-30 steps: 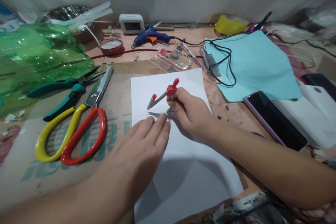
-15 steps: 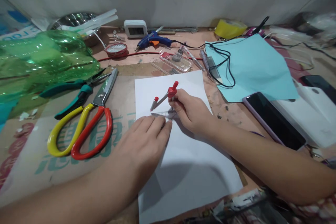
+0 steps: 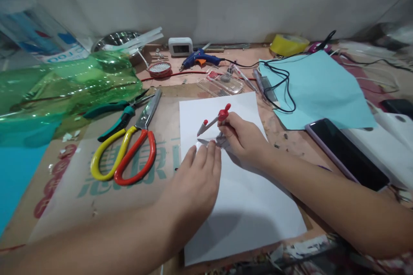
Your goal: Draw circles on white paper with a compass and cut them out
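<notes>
A white sheet of paper (image 3: 245, 206) lies in front of me on a cardboard mat (image 3: 106, 189). My right hand (image 3: 245, 139) is closed on a red-topped drawing compass (image 3: 215, 120), whose legs stand on the paper. A small clear ruler (image 3: 209, 142) lies flat under the compass. My left hand (image 3: 196, 180) lies flat on the paper with fingers stretched out, its fingertips pressing the ruler's near edge.
Large yellow-and-red scissors (image 3: 127, 154) and teal pliers (image 3: 116, 114) lie left of the paper. Green plastic bottle pieces (image 3: 64, 86) fill the far left. A blue glue gun (image 3: 200, 58), clear case (image 3: 226, 81), light blue paper (image 3: 318, 90), black phone (image 3: 346, 152) and yellow tape (image 3: 287, 44) sit behind and right.
The view has shifted left and back a little, so everything sits further right in the frame. My left hand's fingers have straightened onto the ruler. My right hand keeps hold of the compass.
</notes>
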`<state>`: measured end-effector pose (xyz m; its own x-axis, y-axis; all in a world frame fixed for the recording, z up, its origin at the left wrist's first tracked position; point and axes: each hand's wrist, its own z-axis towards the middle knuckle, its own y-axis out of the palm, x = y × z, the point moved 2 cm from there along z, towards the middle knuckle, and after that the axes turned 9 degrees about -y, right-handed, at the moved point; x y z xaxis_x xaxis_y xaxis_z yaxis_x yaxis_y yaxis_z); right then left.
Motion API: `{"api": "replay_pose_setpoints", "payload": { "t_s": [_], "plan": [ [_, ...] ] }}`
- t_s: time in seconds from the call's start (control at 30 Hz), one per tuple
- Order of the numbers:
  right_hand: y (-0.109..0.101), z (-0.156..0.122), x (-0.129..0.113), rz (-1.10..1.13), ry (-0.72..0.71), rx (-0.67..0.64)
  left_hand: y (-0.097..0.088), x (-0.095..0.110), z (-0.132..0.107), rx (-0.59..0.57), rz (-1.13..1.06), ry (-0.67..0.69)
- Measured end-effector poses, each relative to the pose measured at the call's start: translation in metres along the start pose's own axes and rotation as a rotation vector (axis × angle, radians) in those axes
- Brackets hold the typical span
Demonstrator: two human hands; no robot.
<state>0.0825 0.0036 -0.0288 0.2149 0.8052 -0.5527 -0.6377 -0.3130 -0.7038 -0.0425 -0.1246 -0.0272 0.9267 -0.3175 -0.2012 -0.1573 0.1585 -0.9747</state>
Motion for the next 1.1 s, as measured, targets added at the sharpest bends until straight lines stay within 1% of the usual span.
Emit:
{"api": "replay_pose_setpoints", "payload": {
  "t_s": [0.1,0.2,0.43,0.53,0.77,0.93,1.1],
  "plan": [
    [0.0002,-0.0004,0.0005,-0.008,-0.003,0.007,0.0017,-0.0008,0.0000,-0.073,-0.003,0.017],
    [0.0002,-0.0007,0.0002,-0.005,-0.003,0.007,0.0024,-0.0035,0.0002,-0.089,0.002,0.047],
    [0.0005,-0.0008,0.0006,0.018,-0.001,0.000,0.0024,-0.0049,-0.0003,0.055,-0.005,0.041],
    [0.0004,-0.0008,0.0003,0.034,0.006,0.000,0.0007,-0.0049,-0.0001,0.089,-0.014,0.040],
    [-0.0004,-0.0011,-0.0012,0.057,0.005,0.000,-0.0028,-0.0056,0.0005,0.083,-0.011,0.056],
    [0.0002,-0.0009,-0.0008,0.056,0.006,0.001,-0.0012,-0.0058,0.0000,0.069,-0.006,0.055],
    [0.0007,-0.0008,0.0001,0.087,0.000,0.006,-0.0003,-0.0058,-0.0001,0.080,0.014,0.049]
  ]
}}
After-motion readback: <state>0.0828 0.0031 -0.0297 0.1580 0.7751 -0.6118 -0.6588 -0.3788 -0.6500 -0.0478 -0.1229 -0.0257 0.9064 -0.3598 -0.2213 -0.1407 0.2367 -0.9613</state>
